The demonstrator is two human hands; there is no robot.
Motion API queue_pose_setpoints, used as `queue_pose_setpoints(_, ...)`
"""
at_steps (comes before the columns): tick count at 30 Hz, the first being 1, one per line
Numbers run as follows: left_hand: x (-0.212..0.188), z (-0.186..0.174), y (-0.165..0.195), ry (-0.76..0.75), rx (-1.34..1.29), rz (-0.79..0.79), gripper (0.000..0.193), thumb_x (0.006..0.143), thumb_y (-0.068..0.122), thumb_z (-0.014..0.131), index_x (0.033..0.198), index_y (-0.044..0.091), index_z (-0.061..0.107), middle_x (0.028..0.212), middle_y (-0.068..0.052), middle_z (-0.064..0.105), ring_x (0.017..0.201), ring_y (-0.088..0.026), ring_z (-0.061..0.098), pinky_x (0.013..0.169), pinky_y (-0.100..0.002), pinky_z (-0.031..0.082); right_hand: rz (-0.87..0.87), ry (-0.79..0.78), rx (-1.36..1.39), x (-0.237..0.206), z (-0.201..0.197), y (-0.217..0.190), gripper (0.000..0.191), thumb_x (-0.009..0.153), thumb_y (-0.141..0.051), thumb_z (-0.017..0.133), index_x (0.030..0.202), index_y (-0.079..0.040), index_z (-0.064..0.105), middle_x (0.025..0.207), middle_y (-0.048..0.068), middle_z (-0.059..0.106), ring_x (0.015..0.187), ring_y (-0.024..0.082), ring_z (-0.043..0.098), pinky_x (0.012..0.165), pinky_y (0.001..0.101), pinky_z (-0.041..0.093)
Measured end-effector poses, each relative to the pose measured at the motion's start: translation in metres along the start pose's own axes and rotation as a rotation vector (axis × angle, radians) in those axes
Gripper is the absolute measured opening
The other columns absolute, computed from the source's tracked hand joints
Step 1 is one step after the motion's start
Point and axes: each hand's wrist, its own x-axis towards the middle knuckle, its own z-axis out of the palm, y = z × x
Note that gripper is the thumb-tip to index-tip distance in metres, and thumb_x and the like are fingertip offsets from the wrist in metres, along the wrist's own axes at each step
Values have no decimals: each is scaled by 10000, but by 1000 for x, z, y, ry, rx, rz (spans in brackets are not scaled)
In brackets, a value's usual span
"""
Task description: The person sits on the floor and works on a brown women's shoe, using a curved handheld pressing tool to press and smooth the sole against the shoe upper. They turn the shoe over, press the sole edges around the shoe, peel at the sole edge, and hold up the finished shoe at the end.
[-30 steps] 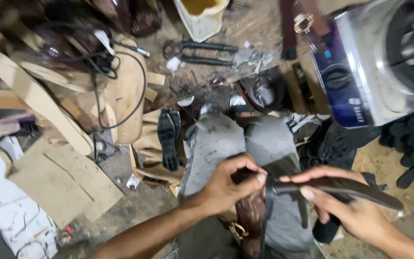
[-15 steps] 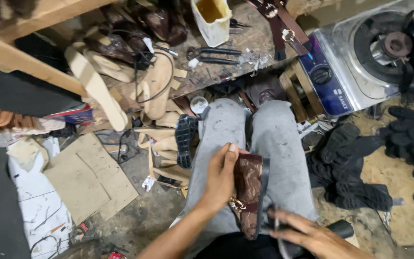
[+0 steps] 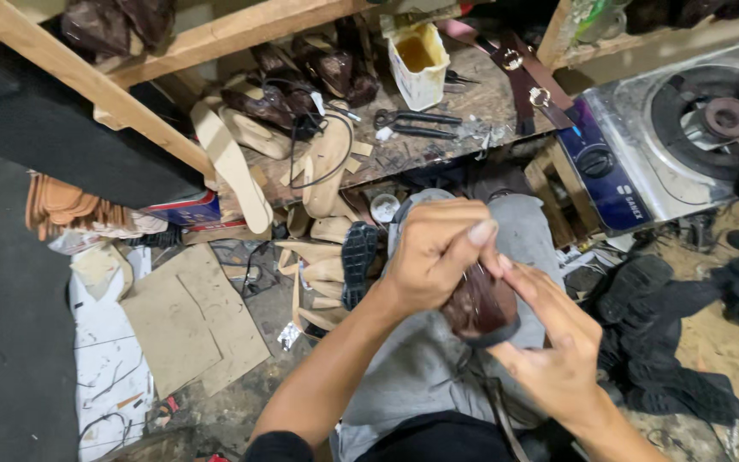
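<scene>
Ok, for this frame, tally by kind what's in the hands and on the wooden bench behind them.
Brown leather piece, held by left hand and right hand: 1
Scissors: 1
Yellowish glue tub: 1
Brown buckled straps: 2
Total: 5

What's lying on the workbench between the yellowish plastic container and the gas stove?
In the head view, dark brown leather straps with metal ring buckles lie on the bench between the container and the stove.
</scene>
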Motion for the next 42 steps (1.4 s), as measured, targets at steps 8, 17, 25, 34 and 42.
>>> queue_pose_setpoints(8,-1,-5,-14,62,-131,-6,485,1141,223,425,759,15,640,778,-64,658,709,-198,627,701,-325,488,36,-43,3,4,10,0,795,615,-97,884,1336,31,573,1271,216,683,1177,348,698,1033,410,532)
queue_pose_setpoints(17,-33,16,-57,524,249,-213,273,1108,151,466,1128,1,693,1234,-126,688,1188,-229,646,1081,-335,477,446,155,208,-1,-3,18,672,803,-119,814,1399,41,551,1200,155,703,1041,226,696,941,336,549)
queue_pose_setpoints(25,-117,40,-78,779,-950,-622,553,1063,273,446,1553,31,362,1507,-132,495,1351,-268,523,1083,-465,446,655,421,1183,-32,-29,85,418,1005,-129,603,1381,37,526,1266,152,684,1144,297,669,1012,497,525)
queue_pose_setpoints(34,-110,31,-71,808,-844,-559,574,1067,319,461,1561,50,346,1515,-196,498,1342,-293,527,1122,-499,438,750,441,1259,-24,-17,88,510,1051,-382,460,1407,-31,561,1383,134,643,1286,321,605,1124,547,438)
queue_pose_setpoints(42,-111,32,-71,813,-836,-580,601,1055,345,481,1563,56,342,1528,-193,484,1359,-291,507,1131,-505,417,774,455,1231,-25,-16,86,505,1066,-396,465,1417,-44,557,1399,117,634,1298,296,594,1124,515,434)
